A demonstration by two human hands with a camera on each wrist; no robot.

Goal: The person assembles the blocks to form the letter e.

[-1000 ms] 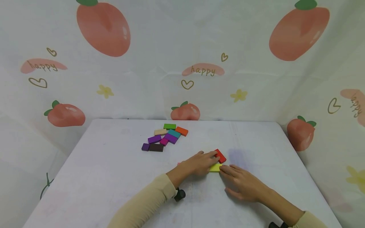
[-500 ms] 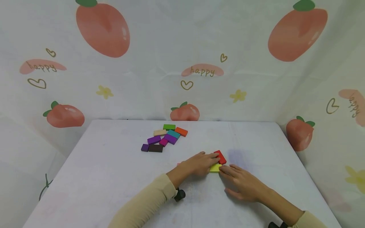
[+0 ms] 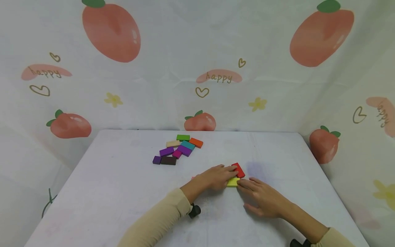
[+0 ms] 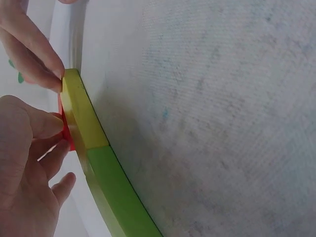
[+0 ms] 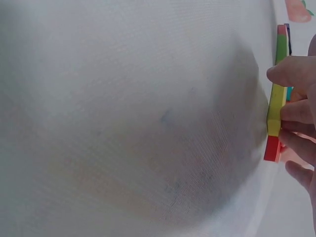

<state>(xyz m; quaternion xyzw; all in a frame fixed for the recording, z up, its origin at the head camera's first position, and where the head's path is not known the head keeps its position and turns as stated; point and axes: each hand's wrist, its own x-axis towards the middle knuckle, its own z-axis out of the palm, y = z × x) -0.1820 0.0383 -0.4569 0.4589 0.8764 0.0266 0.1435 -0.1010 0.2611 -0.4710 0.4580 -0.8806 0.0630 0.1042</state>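
A yellow wooden block [image 3: 233,182] lies end to end with a green block [image 4: 121,190], which my left hand hides in the head view. Behind the yellow block's right end a red block [image 3: 239,171] stands at a slant, close against it. My left hand [image 3: 216,177] reaches over the row, and its thumb and bent fingers hold the red block's left part. Straight fingers of my right hand [image 3: 262,197] touch the yellow block's right end, with the thumb held apart below. A pink block [image 5: 282,29] continues the row past the green one.
At the back left of the white table [image 3: 108,185] lies a loose cluster of several blocks, among them a dark brown block [image 3: 168,160], an orange block [image 3: 196,142] and a green block [image 3: 183,137]. Black wrist cameras hang under both forearms. A printed cloth [image 3: 163,68] rises behind.
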